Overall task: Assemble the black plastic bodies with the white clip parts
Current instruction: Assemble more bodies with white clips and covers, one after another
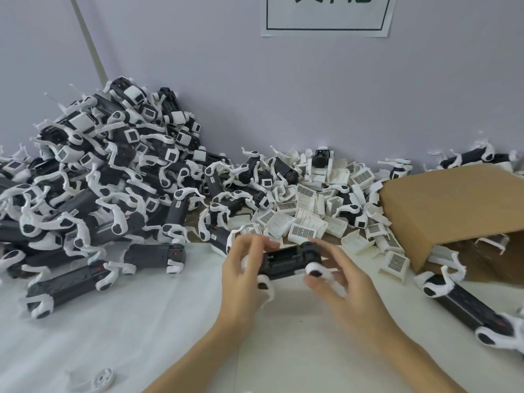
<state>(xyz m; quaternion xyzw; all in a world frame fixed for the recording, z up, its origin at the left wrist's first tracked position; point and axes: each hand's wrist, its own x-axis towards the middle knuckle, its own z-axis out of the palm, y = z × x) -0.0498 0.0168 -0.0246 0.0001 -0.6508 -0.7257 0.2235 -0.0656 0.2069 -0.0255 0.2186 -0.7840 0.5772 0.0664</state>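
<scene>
1. Black plastic, with white leg-like parts at its ends: this is the black body (pixel 286 260) that I hold now, just above the white sheet on the worktop (pixel 141 336), in front of me and near the middle.
2. My left hand (pixel 243 268) grips the left end of the body, with fingers curled over its top. My right hand (pixel 337 276) is at the right end, and its fingers touch the round white joint (pixel 314 271) there. The picture is blurred at this place, so I cannot tell if this hand really grips or only touches.
3. I judge that the step in hand is to turn and position the body, so that it can receive a white clip. I see no loose clip in either hand.
4. White clip parts (pixel 303 222) lie in a loose heap just behind my hands, many of them with a grid label on top. A cardboard box (pixel 453 211) stands on the right, tipped open.
5. On the left, a big pile of bodies (pixel 99 171) rises against the wall; several there carry a white clip already.
6. The next move, I think, asks the right hand to let go, take one clip from the heap, and press it on squarely while the left hand keeps the body steady.
</scene>
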